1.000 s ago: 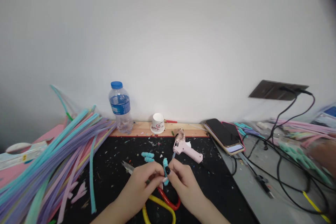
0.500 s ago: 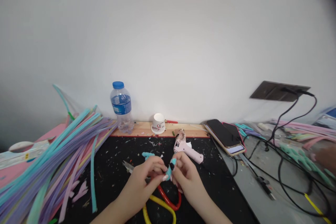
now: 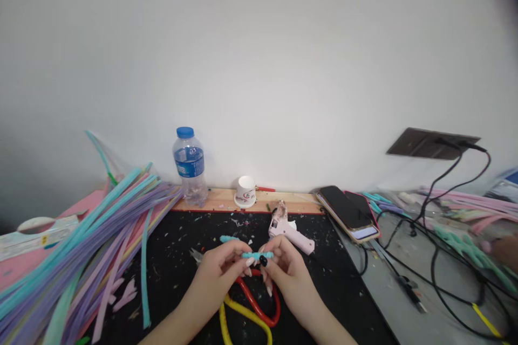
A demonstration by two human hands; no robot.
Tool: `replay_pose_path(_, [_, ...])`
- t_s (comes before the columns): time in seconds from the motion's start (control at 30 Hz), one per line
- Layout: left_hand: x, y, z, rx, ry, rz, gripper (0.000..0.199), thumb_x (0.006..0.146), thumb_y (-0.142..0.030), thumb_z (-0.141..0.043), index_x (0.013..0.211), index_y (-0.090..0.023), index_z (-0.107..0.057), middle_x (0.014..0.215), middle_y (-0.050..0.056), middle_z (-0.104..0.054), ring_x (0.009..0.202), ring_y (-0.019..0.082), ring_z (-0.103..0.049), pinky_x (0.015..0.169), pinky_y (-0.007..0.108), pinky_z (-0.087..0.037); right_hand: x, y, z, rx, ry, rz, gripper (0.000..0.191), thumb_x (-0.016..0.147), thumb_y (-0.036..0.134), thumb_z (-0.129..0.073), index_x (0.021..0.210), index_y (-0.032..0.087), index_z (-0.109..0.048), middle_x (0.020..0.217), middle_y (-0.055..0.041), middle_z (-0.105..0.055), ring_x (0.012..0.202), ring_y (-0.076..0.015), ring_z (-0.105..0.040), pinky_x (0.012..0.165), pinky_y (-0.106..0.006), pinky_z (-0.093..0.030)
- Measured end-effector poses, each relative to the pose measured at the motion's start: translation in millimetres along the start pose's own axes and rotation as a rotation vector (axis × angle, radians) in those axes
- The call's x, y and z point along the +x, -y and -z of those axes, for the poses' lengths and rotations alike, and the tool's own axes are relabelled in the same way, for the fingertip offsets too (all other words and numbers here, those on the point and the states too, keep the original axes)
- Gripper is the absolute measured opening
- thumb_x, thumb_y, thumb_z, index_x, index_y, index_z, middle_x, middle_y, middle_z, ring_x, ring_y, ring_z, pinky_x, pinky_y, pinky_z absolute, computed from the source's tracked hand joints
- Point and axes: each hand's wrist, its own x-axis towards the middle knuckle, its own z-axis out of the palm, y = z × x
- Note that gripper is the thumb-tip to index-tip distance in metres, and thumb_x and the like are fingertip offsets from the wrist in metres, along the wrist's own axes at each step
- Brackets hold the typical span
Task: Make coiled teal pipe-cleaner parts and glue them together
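A short turquoise twisted pipe cleaner [image 3: 256, 255] is stretched level between my two hands. My left hand [image 3: 220, 275] pinches its left end between thumb and fingers. On the right end, my right hand [image 3: 289, 272] pinches it, with a black nail showing on the thumb. Another turquoise fuzzy piece [image 3: 229, 238] lies just behind my left hand. Below my hands are red handle loops [image 3: 265, 312] and yellow handle loops [image 3: 243, 310]. Metal blade tips [image 3: 196, 255] stick out to the left of my left hand.
A pink glue gun [image 3: 292, 235] lies behind my right hand. Along the wall stand a water bottle [image 3: 190, 167] and an upturned paper cup [image 3: 245, 192]. Pipe cleaners [image 3: 105, 237] heap at left. Phones [image 3: 350, 213] and black cables [image 3: 433, 280] lie right, near another person's hand [image 3: 504, 250].
The turquoise piece has turned from a steep slant to level between my hands. My fingers have shifted along it; both hands still pinch it.
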Motion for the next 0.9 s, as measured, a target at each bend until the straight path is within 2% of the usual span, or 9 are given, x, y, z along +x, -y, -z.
replay_pose_path(0.27, [0.7,-2.4,3.6,0.264,-0.012,-0.130,0.014,0.081,-0.019,-0.051,0.074,-0.018,-0.063,0.065,-0.001,-0.064,0.061,0.013,-0.059,0.057,0.019,-0.043,0.2,-1.9,-1.7,-0.034,-0.025,-0.039,0.012,0.075,0.018,-0.058,0.073,0.017,-0.046,0.050,0.0078,-0.049,0.039,-0.0049,-0.042,0.038,-0.014,-0.033])
replay_pose_path(0.6, [-2.7,-0.6,6.4,0.462,0.032,-0.261,0.020,0.084,-0.019,-0.046,0.072,-0.018,-0.062,0.069,0.001,-0.062,0.065,0.013,-0.057,0.063,0.020,-0.041,1.6,-2.6,-1.1,-0.007,-0.034,-0.052,0.014,0.073,0.019,-0.060,0.071,0.016,-0.046,0.046,0.0084,-0.050,0.037,-0.0041,-0.042,0.037,-0.013,-0.034])
replay_pose_path(0.73, [-3.1,-2.4,4.6,0.391,0.047,-0.244,0.020,0.083,-0.017,-0.047,0.069,-0.017,-0.061,0.068,0.001,-0.061,0.065,0.013,-0.057,0.063,0.021,-0.041,2.1,-1.3,-0.7,-0.008,-0.044,-0.070,0.018,0.071,0.022,-0.064,0.070,0.016,-0.046,0.044,0.0085,-0.050,0.036,-0.0040,-0.042,0.037,-0.013,-0.034])
replay_pose_path(0.9, [2.7,0.3,2.3,-0.028,0.039,0.018,0.009,0.077,-0.021,-0.056,0.082,-0.016,-0.062,0.064,0.000,-0.063,0.060,0.014,-0.059,0.057,0.021,-0.044,0.5,-1.0,0.7,0.067,-0.033,-0.050,0.021,0.073,0.027,-0.065,0.071,0.016,-0.048,0.051,0.0050,-0.055,0.038,-0.0044,-0.043,0.038,-0.014,-0.035])
